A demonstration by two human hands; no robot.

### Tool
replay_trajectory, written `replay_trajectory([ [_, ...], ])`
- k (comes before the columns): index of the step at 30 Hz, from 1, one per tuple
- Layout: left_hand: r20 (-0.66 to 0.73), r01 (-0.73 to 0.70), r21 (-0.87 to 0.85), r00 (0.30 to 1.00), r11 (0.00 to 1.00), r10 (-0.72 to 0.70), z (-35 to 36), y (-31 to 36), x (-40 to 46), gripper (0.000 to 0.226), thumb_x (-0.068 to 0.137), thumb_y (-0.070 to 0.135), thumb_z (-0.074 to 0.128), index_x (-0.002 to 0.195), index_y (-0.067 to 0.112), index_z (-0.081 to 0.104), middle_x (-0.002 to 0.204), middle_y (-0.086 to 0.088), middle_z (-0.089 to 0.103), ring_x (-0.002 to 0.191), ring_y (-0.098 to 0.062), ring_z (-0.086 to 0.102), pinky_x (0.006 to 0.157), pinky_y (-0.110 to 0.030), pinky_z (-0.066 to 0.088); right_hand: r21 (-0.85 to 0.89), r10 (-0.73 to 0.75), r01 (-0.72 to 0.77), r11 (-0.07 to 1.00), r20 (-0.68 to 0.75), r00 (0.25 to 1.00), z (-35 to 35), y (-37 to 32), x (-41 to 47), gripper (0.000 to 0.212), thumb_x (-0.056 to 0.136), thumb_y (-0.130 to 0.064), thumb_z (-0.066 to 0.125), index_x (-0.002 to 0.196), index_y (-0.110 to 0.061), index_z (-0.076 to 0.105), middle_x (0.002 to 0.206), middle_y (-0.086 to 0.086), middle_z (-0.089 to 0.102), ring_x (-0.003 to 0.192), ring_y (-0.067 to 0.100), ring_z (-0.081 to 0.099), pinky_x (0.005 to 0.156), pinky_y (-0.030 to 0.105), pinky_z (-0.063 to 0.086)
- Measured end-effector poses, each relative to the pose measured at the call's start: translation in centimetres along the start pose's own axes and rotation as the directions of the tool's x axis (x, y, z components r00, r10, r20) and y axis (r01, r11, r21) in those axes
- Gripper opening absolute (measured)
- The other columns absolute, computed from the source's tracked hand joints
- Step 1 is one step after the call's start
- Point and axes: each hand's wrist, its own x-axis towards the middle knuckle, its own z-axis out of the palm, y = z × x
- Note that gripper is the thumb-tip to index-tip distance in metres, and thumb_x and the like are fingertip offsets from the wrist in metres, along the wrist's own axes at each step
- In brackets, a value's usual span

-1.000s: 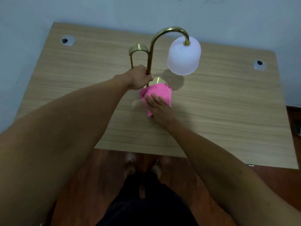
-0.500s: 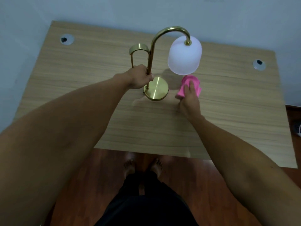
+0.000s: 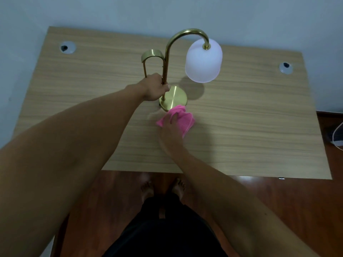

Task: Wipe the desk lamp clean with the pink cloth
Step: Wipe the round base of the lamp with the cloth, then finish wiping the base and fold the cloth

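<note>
Lamp cleaning is at the bottom part now. Your left hand (image 3: 155, 88) has its fingers closed around the gold stem (image 3: 164, 78) of the desk lamp (image 3: 185, 58), keeping it steady on the wooden desk (image 3: 250, 127). Your right hand (image 3: 169, 127) has its fingers bunched on the pink cloth (image 3: 182, 116), which sits on the desk and touches the near edge of the round gold base (image 3: 175, 96). Next, I think you should rub the cloth over the base, then go up to the white shade (image 3: 203, 61). Keep holding tight so the lamp does not tip.
</note>
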Motion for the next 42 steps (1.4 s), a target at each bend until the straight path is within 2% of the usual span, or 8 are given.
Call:
replay_trajectory([
  [2,0.000,-0.005,0.012,1.000,1.000,0.005,0.1,0.2,-0.3,0.040,0.100,0.038,0.052,0.107,0.003,0.070,0.106,-0.015,0.072,0.102,-0.031,0.067,0.093,-0.045,0.053,0.014,0.067,-0.076,0.997,0.324,0.944,-1.3,-0.9,-1.1,0.035,0.102,0.001,0.040,0.134,0.005,0.055,0.134,0.031,0.052,0.121,0.040,0.057,0.099,0.043,0.053],
  [4,-0.007,-0.045,0.016,0.999,0.999,0.045,0.2,-0.2,-1.0,0.039,0.101,0.040,0.051,0.109,0.006,0.068,0.112,-0.009,0.069,0.109,-0.029,0.064,0.091,-0.038,0.048,0.203,-0.215,0.163,0.966,0.272,0.938,-2.4,-1.8,-1.8,0.024,0.104,-0.009,0.053,0.120,0.005,0.063,0.109,0.021,0.060,0.092,0.015,0.064,0.075,0.023,0.056],
  [6,-0.018,-0.033,-0.073,0.999,0.997,0.032,0.2,-1.1,-2.4,0.048,0.096,0.049,0.054,0.127,0.013,0.063,0.125,0.000,0.063,0.117,-0.020,0.058,0.098,-0.036,0.044,0.387,-0.191,0.041,0.921,0.359,0.914,-4.3,-2.9,-2.3,0.026,0.104,-0.007,0.051,0.123,-0.010,0.069,0.111,0.000,0.065,0.093,0.002,0.063,0.082,0.015,0.054],
  [10,-0.061,0.059,-0.266,0.995,0.962,-0.077,0.5,-4.5,-5.8,0.067,0.091,0.064,0.048,0.133,0.013,0.060,0.134,-0.007,0.063,0.119,-0.025,0.060,0.107,-0.047,0.046,0.528,-0.004,-0.393,0.753,0.601,0.799,-6.4,-3.6,-2.8,0.034,0.098,-0.013,0.058,0.130,-0.014,0.067,0.132,0.014,0.064,0.118,0.031,0.061,0.098,0.043,0.055],
  [18,0.225,0.339,-0.665,0.941,0.665,-0.254,2.0,-7.1,-10.8,0.080,0.087,0.073,0.046,0.131,0.008,0.057,0.104,-0.007,0.068,0.089,-0.021,0.062,0.078,-0.036,0.045,0.653,0.059,-0.612,0.446,0.660,0.749,-8.1,-3.6,-4.7,0.035,0.095,-0.007,0.055,0.129,-0.007,0.048,0.105,0.016,0.066,0.102,0.033,0.068,0.113,0.050,0.043],
  [23,0.361,0.374,-0.790,0.924,0.485,-0.125,3.5,-5.9,-12.2,0.042,0.089,0.044,0.052,0.114,0.010,0.061,0.091,-0.005,0.076,0.091,-0.022,0.064,0.090,-0.036,0.043,0.721,0.041,-0.579,0.381,0.613,0.789,-10.3,-3.9,-4.7,0.040,0.092,-0.010,0.056,0.130,-0.007,0.045,0.107,0.016,0.065,0.102,0.031,0.064,0.118,0.051,0.036],
  [38,0.245,0.245,-0.785,0.966,0.569,-0.079,11.1,3.4,-9.0,0.033,0.102,0.027,0.054,0.129,0.011,0.064,0.094,-0.006,0.074,0.080,-0.020,0.072,0.062,-0.032,0.058,0.786,0.193,-0.423,0.452,0.377,0.906,-20.8,4.8,-4.3,0.032,0.102,-0.010,0.056,0.133,0.000,0.057,0.105,0.016,0.071,0.099,0.030,0.071,0.088,0.049,0.061],
  [42,0.214,0.234,-0.802,0.972,0.549,-0.101,14.7,7.4,-8.0,0.035,0.104,0.028,0.052,0.133,0.009,0.058,0.098,-0.007,0.071,0.082,-0.021,0.070,0.054,-0.029,0.057,0.720,0.232,-0.472,0.508,0.414,0.880,-24.5,8.8,-4.6,0.016,0.104,-0.018,0.051,0.106,-0.007,0.063,0.073,0.003,0.070,0.074,0.020,0.073,0.070,0.040,0.063],
])
